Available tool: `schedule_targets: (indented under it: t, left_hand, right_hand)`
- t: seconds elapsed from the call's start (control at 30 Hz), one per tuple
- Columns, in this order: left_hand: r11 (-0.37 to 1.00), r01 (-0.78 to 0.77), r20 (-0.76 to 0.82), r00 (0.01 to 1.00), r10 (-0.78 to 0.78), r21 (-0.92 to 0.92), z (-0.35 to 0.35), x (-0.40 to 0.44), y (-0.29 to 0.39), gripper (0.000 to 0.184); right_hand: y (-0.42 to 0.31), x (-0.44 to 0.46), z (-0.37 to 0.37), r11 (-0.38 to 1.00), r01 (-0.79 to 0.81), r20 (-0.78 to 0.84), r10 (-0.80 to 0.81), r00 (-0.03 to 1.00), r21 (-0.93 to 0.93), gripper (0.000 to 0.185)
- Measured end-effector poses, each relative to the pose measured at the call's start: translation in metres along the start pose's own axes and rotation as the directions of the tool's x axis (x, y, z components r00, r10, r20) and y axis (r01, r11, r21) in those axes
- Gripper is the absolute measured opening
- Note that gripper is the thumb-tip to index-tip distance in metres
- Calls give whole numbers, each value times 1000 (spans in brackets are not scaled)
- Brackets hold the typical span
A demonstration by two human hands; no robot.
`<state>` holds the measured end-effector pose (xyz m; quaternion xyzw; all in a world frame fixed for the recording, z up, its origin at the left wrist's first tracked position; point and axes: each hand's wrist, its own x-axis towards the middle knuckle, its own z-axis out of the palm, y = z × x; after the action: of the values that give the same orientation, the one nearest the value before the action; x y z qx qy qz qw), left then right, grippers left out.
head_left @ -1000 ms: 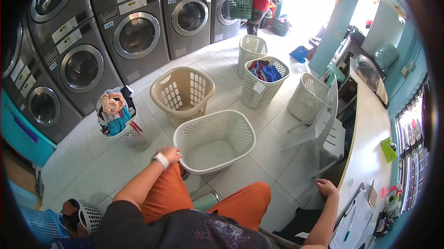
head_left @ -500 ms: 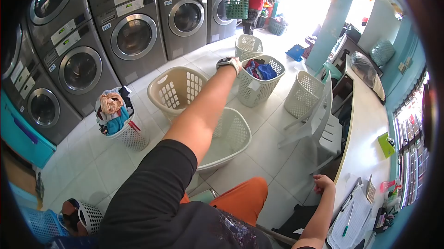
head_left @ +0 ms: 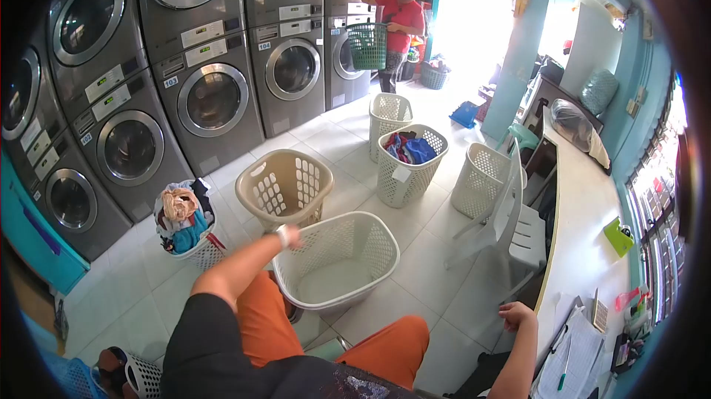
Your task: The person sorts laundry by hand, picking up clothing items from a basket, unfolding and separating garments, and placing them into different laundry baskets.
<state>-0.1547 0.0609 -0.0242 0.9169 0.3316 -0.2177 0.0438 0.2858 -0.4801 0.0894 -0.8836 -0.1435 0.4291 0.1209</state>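
Observation:
My left hand, blurred, with a white watch at the wrist, is over the near left rim of an empty white basket; its fingers are too smeared to read. Beyond it stands an empty beige basket. To the left, a white basket is heaped with clothes. My right hand hangs beside the counter edge, fingers loosely curled with nothing seen in them. Farther off, a white basket holds blue and red clothes.
Stacked machines line the left. A person in red holds a green basket by an open machine door. A white chair stands by the counter. Papers lie on the counter.
My left arm has drawn back from the far clothes basket to the near white basket. The view has tilted up. The person in red now has an arm raised to the upper machine.

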Motion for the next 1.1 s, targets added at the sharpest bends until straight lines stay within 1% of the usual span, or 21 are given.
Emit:
schedule_targets:
  t: [0.03,0.07,0.1,0.13,0.17,0.2,0.23,0.27,0.3,0.33,0.37,0.4,0.43,0.47,0.5,0.57,0.7,0.83,0.93,1.0,1.1]
  left_hand:
    - [992,67,141,989,-51,-106,36,-24,-17,49]
    - [1000,25,119,993,-24,-5,81,-48,-33,54]
    - [994,92,324,944,-66,-66,82,-86,-27,56]
    - [947,197,199,969,-147,-255,144,-96,-47,52]
    - [772,242,-70,936,-346,-587,104,-152,-13,47]
    - [717,205,-154,903,-402,-666,112,-170,-12,46]
    - [744,149,-276,867,-416,-652,130,-183,-10,50]
    - [762,195,-326,818,-473,-618,131,-204,7,58]
    - [742,181,-282,846,-452,-645,135,-221,15,83]
    - [671,365,-5,876,-482,-646,106,-243,33,99]
    - [601,539,270,833,-483,-591,75,-259,55,117]
    - [604,536,269,835,-479,-589,64,-265,63,117]
    - [659,574,426,814,-395,-486,56,-268,69,128]
    - [717,587,575,755,-316,-377,51,-266,72,140]
    - [720,585,577,754,-314,-373,47,-259,75,140]
    - [784,603,646,660,-384,-149,42,-242,78,145]
    - [810,575,583,700,-413,-116,43,-237,94,148]
    - [813,576,592,685,-424,-83,45,-234,96,148]
    - [831,549,605,692,-394,-88,46,-233,97,150]
    - [823,562,598,688,-410,-83,44,-234,98,150]
    - [813,573,603,685,-409,-99,44,-236,96,148]
  right_hand:
    - [-3,-5,2,1000,-2,-14,2,1000,-9,39]
    - [-3,-7,2,1000,-9,-20,8,1000,-21,38]
    - [-7,-10,3,1000,-2,-23,2,1000,-22,38]
    - [-10,-15,3,999,-9,-24,8,1000,-48,38]
    - [-12,-18,4,997,-18,-24,16,1000,-75,38]
    - [-13,-20,5,998,-23,-33,21,999,-66,38]
    - [-13,-20,5,998,-23,-32,21,999,-65,38]
    - [-12,-20,5,999,-27,-25,26,999,-40,37]
    - [-10,-18,6,999,-32,-17,31,999,-17,36]
    - [-7,-13,7,999,-35,-17,35,999,-16,36]
    - [-2,-8,6,1000,-10,2,10,1000,-13,37]
    - [1,-4,6,1000,16,21,-16,1000,-8,38]
    - [3,-1,5,1000,12,21,-12,1000,-4,38]
    - [3,-2,5,1000,6,26,-5,1000,-13,38]
    - [3,-2,5,1000,-2,32,2,999,-24,38]
    - [1,-6,5,1000,-2,33,3,999,-28,38]
    - [-2,-15,3,999,35,41,-33,999,-33,35]
    - [-10,-21,4,998,20,31,-18,999,-54,37]
    - [-4,-15,3,999,8,31,-7,1000,-34,39]
    - [1,-9,4,1000,16,35,-15,999,-6,38]
    - [-6,-14,4,1000,9,36,-8,999,-29,37]
